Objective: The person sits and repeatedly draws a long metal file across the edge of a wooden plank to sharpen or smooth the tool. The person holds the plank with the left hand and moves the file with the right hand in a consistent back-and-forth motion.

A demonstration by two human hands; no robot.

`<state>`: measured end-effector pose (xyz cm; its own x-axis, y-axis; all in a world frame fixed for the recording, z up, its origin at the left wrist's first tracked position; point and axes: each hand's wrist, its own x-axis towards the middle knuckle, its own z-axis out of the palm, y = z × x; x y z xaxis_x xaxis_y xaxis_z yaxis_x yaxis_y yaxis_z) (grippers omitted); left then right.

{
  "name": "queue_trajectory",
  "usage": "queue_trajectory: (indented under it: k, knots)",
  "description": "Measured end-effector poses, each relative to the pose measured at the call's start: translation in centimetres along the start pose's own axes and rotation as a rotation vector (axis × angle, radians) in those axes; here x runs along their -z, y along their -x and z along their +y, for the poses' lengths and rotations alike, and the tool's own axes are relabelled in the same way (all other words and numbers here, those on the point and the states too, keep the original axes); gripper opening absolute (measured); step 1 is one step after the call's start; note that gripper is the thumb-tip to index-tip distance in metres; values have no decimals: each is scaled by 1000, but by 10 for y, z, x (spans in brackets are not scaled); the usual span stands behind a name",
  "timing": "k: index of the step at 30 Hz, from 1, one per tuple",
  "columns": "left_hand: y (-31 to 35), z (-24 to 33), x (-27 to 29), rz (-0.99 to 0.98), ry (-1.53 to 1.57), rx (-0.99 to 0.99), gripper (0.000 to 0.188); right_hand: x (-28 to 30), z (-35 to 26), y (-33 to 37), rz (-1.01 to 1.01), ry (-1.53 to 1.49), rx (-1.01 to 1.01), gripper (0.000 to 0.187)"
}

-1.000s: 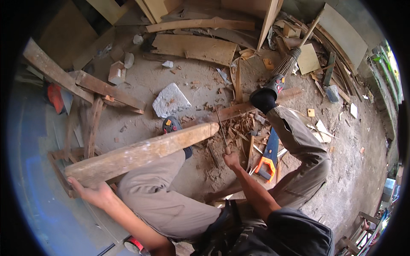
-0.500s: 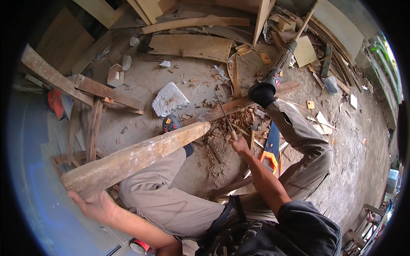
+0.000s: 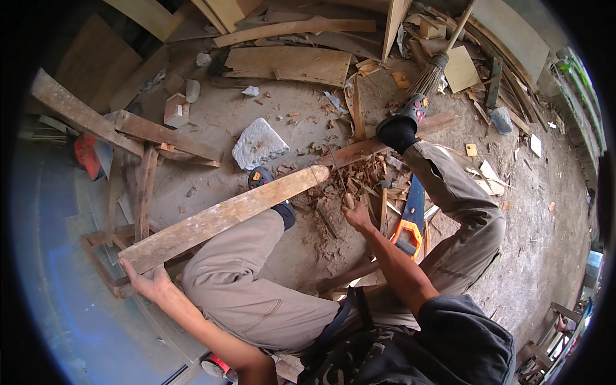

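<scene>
My left hand (image 3: 153, 283) grips the near end of a long wooden beam (image 3: 224, 215), its fingers partly hidden beneath. The beam slants over my left thigh, and its tapered far end meets the line of a plank (image 3: 359, 151) lying on the ground; whether they touch I cannot tell. In my right hand (image 3: 357, 215), closed round a wooden handle, is a long-bladed knife (image 3: 339, 173). Its thin dark blade points away from me, just right of the beam's tip. Wood chips (image 3: 366, 176) lie heaped around the blade and the plank.
A handsaw (image 3: 410, 215) with an orange handle lies by my right leg. My right shoe (image 3: 404, 122) is on the plank. A pale stone block (image 3: 259, 144) sits beyond the beam. Wooden frame pieces (image 3: 146, 186) stand at left; a broom (image 3: 430, 74) and scrap boards lie at the back.
The beam's near end has moved right and away from me with my left hand. Its tip has shifted right and slightly farther, and the beam looks narrower. The knife stays in my right hand.
</scene>
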<state>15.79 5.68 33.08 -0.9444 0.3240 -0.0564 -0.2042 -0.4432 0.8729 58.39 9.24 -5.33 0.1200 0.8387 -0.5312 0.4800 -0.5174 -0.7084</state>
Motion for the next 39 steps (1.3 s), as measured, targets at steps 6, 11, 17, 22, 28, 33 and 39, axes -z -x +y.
queue_trajectory:
  k: [6,11,17,22,28,33,39]
  knots:
    - [0,3,8,-32,-48,-24,59,56,-139,20,39,-260,255,35]
    - [4,3,3,49,-94,-20,62,70,-174,36,159,-721,833,13]
    - [9,-2,-7,105,-159,-85,63,-27,12,12,-119,-150,-107,43]
    - [2,4,-1,110,-53,46,61,-50,30,-1,-107,-140,-155,35]
    - [-15,3,16,86,-34,13,60,-2,-42,-3,-14,-154,86,30]
    - [-13,6,23,121,-12,61,58,62,-161,30,101,-559,534,22]
    - [-20,4,23,154,-42,34,59,0,-13,23,-74,-182,204,27]
